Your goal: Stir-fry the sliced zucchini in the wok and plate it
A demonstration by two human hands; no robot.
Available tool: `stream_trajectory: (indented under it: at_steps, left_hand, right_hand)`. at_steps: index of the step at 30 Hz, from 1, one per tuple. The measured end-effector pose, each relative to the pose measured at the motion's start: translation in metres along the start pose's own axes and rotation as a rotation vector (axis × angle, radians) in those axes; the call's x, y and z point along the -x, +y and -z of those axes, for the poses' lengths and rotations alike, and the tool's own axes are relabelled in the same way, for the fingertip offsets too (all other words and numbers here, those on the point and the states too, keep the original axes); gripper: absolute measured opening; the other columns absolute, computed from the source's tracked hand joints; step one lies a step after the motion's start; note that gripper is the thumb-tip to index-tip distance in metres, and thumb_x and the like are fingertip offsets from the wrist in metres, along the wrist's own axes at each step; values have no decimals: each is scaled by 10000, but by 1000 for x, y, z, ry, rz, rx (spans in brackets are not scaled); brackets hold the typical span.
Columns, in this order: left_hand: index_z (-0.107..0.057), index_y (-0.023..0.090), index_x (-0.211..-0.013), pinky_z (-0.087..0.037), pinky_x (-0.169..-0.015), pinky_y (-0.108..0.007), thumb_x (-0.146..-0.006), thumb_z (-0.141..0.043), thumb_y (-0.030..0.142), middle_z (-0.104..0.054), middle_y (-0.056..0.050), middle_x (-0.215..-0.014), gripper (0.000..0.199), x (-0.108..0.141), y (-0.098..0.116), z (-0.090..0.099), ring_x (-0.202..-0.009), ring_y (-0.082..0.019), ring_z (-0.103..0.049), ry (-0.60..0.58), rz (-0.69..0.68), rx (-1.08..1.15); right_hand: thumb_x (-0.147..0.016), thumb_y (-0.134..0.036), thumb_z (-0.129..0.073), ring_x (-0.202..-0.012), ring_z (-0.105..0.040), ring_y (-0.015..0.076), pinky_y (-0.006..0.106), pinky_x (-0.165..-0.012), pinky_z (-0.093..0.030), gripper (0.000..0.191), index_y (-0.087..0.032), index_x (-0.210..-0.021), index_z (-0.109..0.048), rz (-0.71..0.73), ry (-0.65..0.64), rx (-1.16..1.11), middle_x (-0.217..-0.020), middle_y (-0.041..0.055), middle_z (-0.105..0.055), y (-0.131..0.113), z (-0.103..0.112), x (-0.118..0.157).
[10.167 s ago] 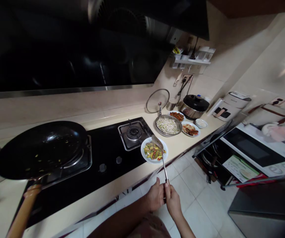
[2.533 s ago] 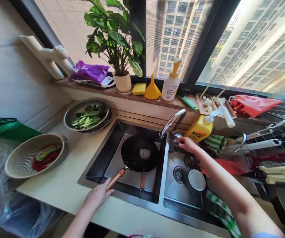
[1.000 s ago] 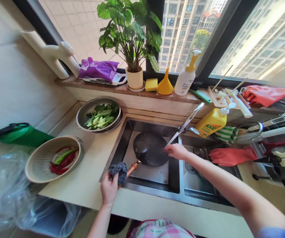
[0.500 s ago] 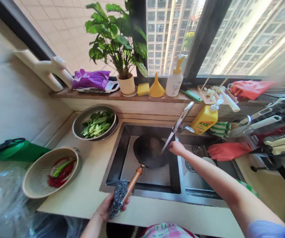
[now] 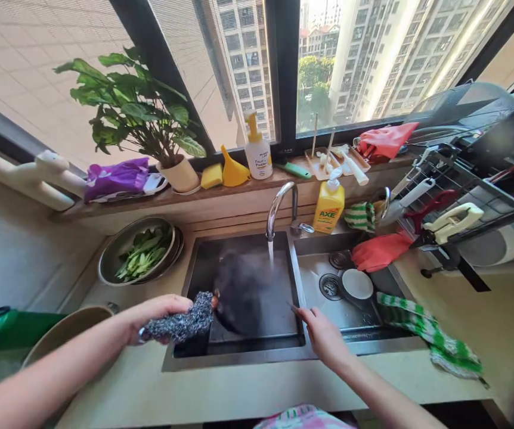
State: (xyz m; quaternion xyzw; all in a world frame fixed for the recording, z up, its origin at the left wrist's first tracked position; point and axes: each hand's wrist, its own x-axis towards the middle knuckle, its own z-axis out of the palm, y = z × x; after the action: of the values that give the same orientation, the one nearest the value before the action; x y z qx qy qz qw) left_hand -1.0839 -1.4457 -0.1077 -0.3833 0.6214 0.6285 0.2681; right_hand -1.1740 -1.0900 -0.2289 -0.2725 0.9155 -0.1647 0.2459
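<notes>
My left hand [image 5: 167, 313] is closed round a fluffy grey-and-black cloth [image 5: 185, 322] and, through it, the handle of a dark frying pan [image 5: 239, 298]. Just the handle's brown end by the pan shows. The pan is tilted in the left sink basin [image 5: 179, 357], blurred by haze like steam. From the curved chrome tap [image 5: 279, 205] water runs down at the pan's far right side. Over the divider between the basins, my right hand [image 5: 324, 333] has its fingers pinched; a small thin dark tip shows at them, too little to name.
The right basin holds a round white-bottomed pan [image 5: 356, 284]. Pink rubber gloves [image 5: 382, 250] hang at its back corner, and a green-striped cloth [image 5: 436, 333] lies on the right counter. A bowl of green leaves [image 5: 105, 262] stands left; a yellow AXE bottle [image 5: 328, 208] is beside the tap.
My right hand has moved from beside the water stream down towards the front of the divider. My left hand has come up over the sink's left edge with the handle. More haze rises; the view has shifted right.
</notes>
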Motion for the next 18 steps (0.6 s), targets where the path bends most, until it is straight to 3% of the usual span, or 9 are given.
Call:
stream_trajectory:
  at_steps: [3,7,10,14,18]
  left_hand:
    - [-642,138,-526,-441,-436,-224,-603,-657,209,-552,7,-375,107,15,28,-9,-429,-160,-576,-12,110,-195]
    - [-582,147,-452,-469,-503,-239,-614,-615,188,-430,46,-290,171,22,32,-14,-485,-162,-588,251,-112,-146]
    - [-632,118,-532,-426,-466,-215,-628,-643,271,-502,41,-355,181,23,25,-8,-396,-105,-506,349,-199,-92]
    - [-697,117,-639,-373,-418,-199,-554,-725,370,-603,3,-462,268,20,1,-5,-353,-81,-451,183,-130,-70]
    - [-706,148,-618,-351,-414,-213,-529,-762,385,-646,-33,-527,259,16,-30,-8,-405,-116,-488,52,-90,79]
  right_hand:
    - [-833,-33,-350,-875,-637,180,246,-714,-428,527,-265,-1275,-518,-90,16,-63,-1068,65,-612,13,-14,8]
    - [-790,-65,-403,-989,-614,195,262,-834,-443,499,-234,-1236,-549,-138,72,-241,-1097,70,-629,30,-25,13]
    - [-768,-105,-431,-1027,-605,210,287,-886,-446,462,-208,-1196,-572,-152,141,-349,-1111,84,-639,37,-28,12]
    - [-747,-151,-444,-1040,-615,223,312,-916,-447,429,-164,-1148,-595,-184,261,-464,-1105,102,-663,38,-24,1]
    - [-751,-237,-461,-959,-656,240,320,-842,-486,404,-137,-1112,-611,-240,241,-559,-1039,108,-698,35,-15,-13]
